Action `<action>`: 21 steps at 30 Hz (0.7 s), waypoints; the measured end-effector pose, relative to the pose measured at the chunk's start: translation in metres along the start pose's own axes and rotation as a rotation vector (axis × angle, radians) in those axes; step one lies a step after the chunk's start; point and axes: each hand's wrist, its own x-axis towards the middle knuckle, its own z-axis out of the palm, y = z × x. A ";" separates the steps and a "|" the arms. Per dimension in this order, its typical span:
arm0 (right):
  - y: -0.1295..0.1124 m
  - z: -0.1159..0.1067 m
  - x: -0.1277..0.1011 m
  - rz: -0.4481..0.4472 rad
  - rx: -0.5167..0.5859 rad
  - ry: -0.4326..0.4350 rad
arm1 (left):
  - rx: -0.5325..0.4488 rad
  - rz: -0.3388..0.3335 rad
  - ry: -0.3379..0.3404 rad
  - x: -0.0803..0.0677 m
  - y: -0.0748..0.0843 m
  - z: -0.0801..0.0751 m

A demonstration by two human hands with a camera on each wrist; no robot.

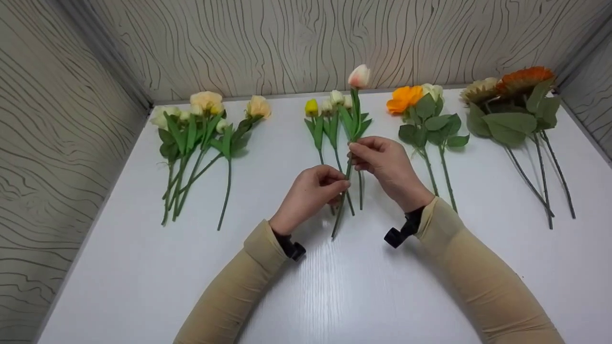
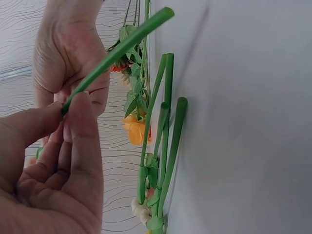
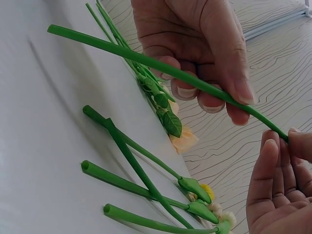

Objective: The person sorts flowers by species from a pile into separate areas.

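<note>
Both hands hold one pink-white tulip [image 1: 359, 76] upright above the white table [image 1: 334, 296]. My left hand [image 1: 342, 185] pinches the lower part of its green stem [image 1: 340, 215]. My right hand [image 1: 355, 149] pinches the stem higher up, just under the leaves. In the left wrist view my left hand [image 2: 68, 105] holds the stem [image 2: 119, 48] between thumb and forefinger, with my right hand [image 2: 68, 53] beyond it. In the right wrist view my right hand [image 3: 285, 139] pinches the stem [image 3: 146, 61], and my left hand [image 3: 195, 44] grips it further along.
Flowers lie in groups along the table's far side: cream and peach roses [image 1: 205, 102] on the left, yellow and white tulips [image 1: 325, 107] behind my hands, an orange bloom with leaves [image 1: 404, 98], and large orange and tan flowers [image 1: 523, 79] at the right. Patterned walls enclose three sides.
</note>
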 end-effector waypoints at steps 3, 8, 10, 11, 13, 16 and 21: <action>0.000 0.000 0.000 -0.001 -0.027 0.004 | 0.010 -0.001 0.005 0.000 0.000 0.000; 0.001 0.002 0.001 -0.013 -0.063 -0.003 | 0.020 -0.018 0.013 0.000 0.000 -0.004; 0.000 0.002 0.002 -0.015 -0.061 -0.009 | 0.012 -0.032 0.023 0.000 0.000 -0.010; 0.000 0.002 0.003 -0.016 -0.056 -0.010 | 0.006 -0.041 0.031 0.000 -0.001 -0.014; -0.001 0.001 0.003 -0.020 -0.046 -0.009 | -0.008 -0.064 0.055 0.002 -0.002 -0.023; -0.003 -0.002 0.003 -0.037 -0.028 -0.005 | -0.027 -0.119 0.098 0.006 -0.006 -0.038; -0.007 -0.005 0.001 -0.064 -0.003 -0.011 | -0.018 -0.236 0.158 0.018 -0.015 -0.058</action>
